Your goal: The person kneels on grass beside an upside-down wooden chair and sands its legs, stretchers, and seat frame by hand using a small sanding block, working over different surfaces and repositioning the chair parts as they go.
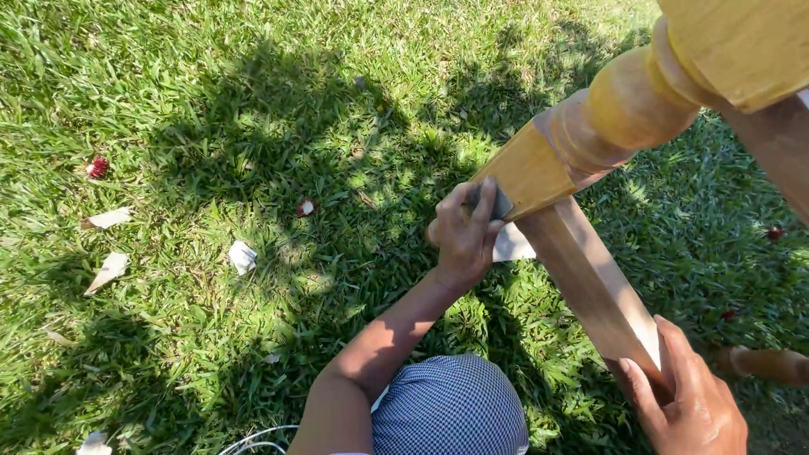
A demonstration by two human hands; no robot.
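Observation:
My left hand (462,238) presses a small grey piece of sandpaper (499,205) against the square end of a turned wooden furniture leg (590,126), which slants up to the top right. A pale flap of the sheet (514,245) hangs under the leg. My right hand (687,400) grips the lower end of a plain square wooden bar (590,282) that runs down from the leg to the bottom right. The furniture stands over sunlit grass (253,126).
My knee in checked fabric (451,409) is at the bottom centre, with a white cable (253,441) beside it. Pale paper scraps (242,256) and small red bits (98,168) lie in the grass. Another turned wooden piece (768,364) lies at the right edge.

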